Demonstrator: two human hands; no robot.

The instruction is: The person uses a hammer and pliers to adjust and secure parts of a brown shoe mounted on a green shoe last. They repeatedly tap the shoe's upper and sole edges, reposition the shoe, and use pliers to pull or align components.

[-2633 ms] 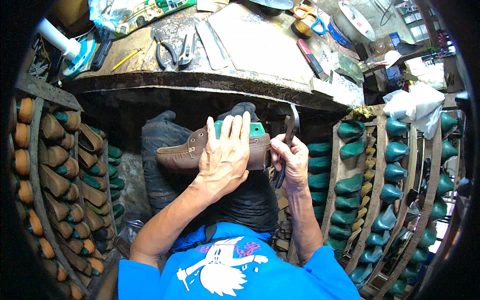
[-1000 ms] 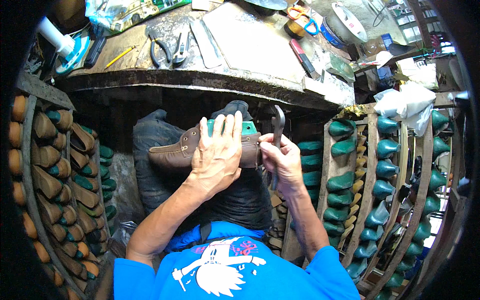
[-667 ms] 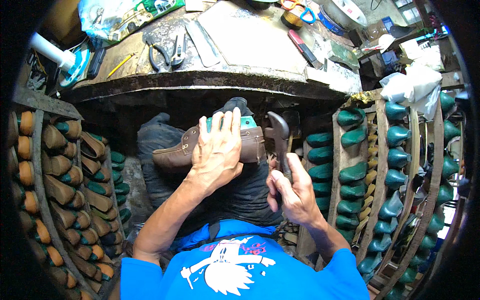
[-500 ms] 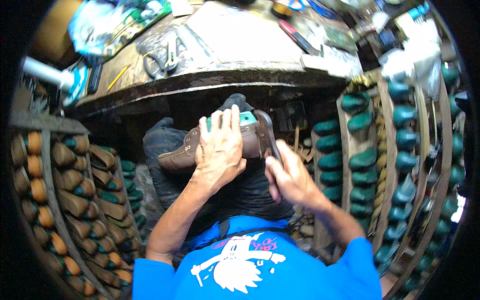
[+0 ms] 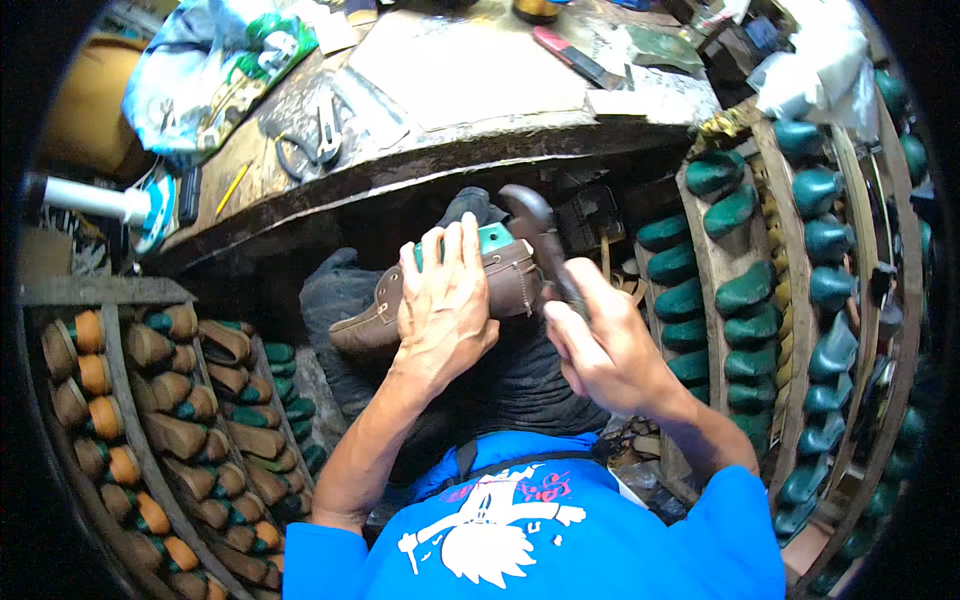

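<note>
A brown leather shoe point(image 5: 510, 282) lies on its side across my lap, its toe pointing left. The green last point(image 5: 492, 238) inside it shows along the upper edge, with a dark hole near the heel. Spread over the middle of the shoe, my left hand point(image 5: 447, 310) grips it against my thighs, its thumb toward the heel. My right hand point(image 5: 607, 345) is closed round the handle of a hammer point(image 5: 545, 235). The dark curved hammer head stands just beyond the shoe's heel end, seemingly a little apart from it.
Ahead is a worn workbench point(image 5: 420, 160) with pliers point(image 5: 295, 155), a yellow pencil point(image 5: 233, 190), a red-and-black tool point(image 5: 575, 55) and plastic bags. At my left, a wooden rack point(image 5: 115, 390) carries brown shoes. Racks at my right hold green lasts point(image 5: 745, 288).
The hammer head has lifted off the shoe's heel and swung away to the right. My right hand has shifted slightly rightward with it. My left hand keeps its grip on the shoe.
</note>
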